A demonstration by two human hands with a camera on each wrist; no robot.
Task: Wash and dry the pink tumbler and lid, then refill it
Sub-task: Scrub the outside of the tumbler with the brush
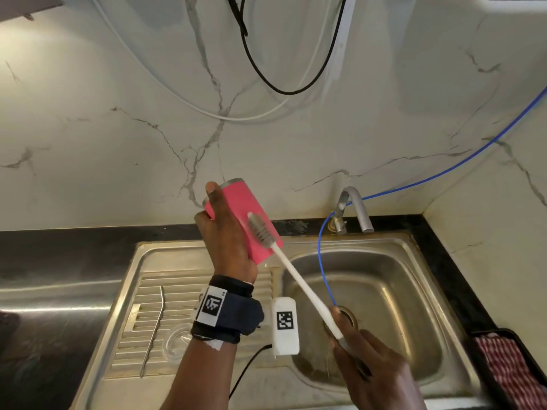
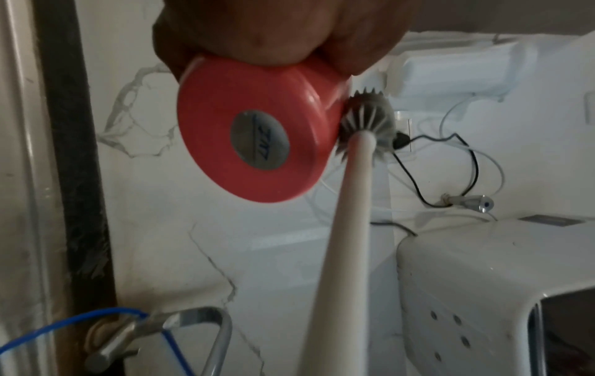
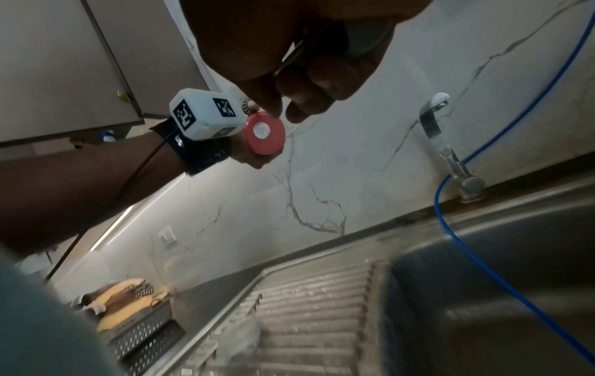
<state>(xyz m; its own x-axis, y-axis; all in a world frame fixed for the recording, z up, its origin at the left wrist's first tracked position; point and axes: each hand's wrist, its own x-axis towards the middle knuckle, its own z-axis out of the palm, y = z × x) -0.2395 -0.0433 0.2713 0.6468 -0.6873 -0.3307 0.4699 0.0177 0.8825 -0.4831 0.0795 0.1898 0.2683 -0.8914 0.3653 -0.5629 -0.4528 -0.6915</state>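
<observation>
left hand point(image 1: 225, 232) holds tumbler point(image 1: 245, 208); brush point(image 1: 262, 229) seemingly touching.

White marble-veined wall point(image 1: 118, 128), black counter edge point(image 1: 74, 241), steel sink point(image 1: 414, 261) with ribbed drainboard point(image 1: 177, 288), curved tap point(image 1: 356, 207).

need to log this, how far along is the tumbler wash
Done: the clear lid and metal straw are off and lie on the drainboard. In hand: the left hand holds the pink tumbler while the right hand scrubs its outside with the brush. Left: rinsing, drying, refilling; no water runs from the tap.
</observation>
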